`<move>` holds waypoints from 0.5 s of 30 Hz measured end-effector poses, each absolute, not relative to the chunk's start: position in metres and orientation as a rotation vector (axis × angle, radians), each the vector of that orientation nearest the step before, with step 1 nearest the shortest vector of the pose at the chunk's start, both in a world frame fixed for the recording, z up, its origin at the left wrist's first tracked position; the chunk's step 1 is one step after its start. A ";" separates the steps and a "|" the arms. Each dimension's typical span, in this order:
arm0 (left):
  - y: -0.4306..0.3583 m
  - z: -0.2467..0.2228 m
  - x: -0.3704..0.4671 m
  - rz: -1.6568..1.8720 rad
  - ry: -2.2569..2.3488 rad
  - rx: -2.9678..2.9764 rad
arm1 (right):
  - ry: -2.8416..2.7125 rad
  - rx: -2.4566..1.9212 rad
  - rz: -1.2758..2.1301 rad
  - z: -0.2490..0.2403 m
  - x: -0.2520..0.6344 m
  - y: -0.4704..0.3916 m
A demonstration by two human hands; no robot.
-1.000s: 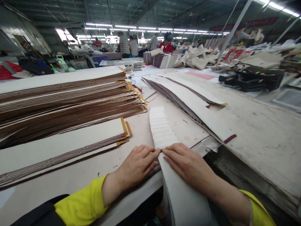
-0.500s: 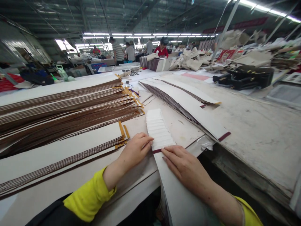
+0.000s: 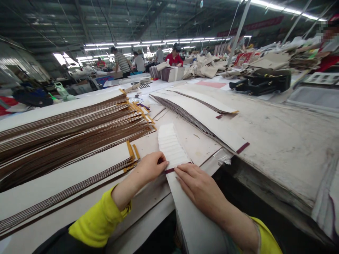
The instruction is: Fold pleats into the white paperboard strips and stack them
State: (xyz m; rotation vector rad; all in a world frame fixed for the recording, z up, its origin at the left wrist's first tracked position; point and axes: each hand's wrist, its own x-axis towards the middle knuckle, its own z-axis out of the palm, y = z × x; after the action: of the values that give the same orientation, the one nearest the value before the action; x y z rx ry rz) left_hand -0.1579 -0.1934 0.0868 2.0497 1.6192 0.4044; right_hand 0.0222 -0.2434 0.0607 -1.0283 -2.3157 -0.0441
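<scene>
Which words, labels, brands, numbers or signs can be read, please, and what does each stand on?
None can be read.
Red banner, upper right: any lettering is too blurred.
Red item by the far heap: pale marks, too small.
White strip under the right hand: no lettering shows.

"What's in the upper right of the frame?"

"A black bag (image 3: 265,82), with a pinkish sheet (image 3: 211,84) flat to its left and a heap of beige pieces (image 3: 208,66) beyond."

"And the upper centre?"

"Someone in a red top (image 3: 175,60) behind a bundled stack (image 3: 175,74), a person in a striped shirt (image 3: 122,63) farther left, and lit tubes (image 3: 128,43) overhead."

"Upper left?"

"A pale green object (image 3: 63,92), too small to identify."
</scene>
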 end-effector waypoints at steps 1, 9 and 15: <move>-0.189 0.086 -0.159 0.389 1.592 2.001 | -2.312 -1.029 -0.042 0.060 0.022 -0.243; -0.172 0.103 -0.160 0.355 1.342 1.780 | -2.300 -1.033 -0.022 0.060 0.023 -0.243; -0.188 0.127 -0.154 0.695 1.223 1.256 | -2.302 -1.038 0.013 0.059 0.023 -0.243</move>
State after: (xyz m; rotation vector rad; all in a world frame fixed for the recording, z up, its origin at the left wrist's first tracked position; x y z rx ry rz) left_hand -0.1544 -0.1879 0.1266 1.2556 1.2228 0.6948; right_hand 0.0232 -0.2428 0.0592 -1.0376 -2.3022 0.0133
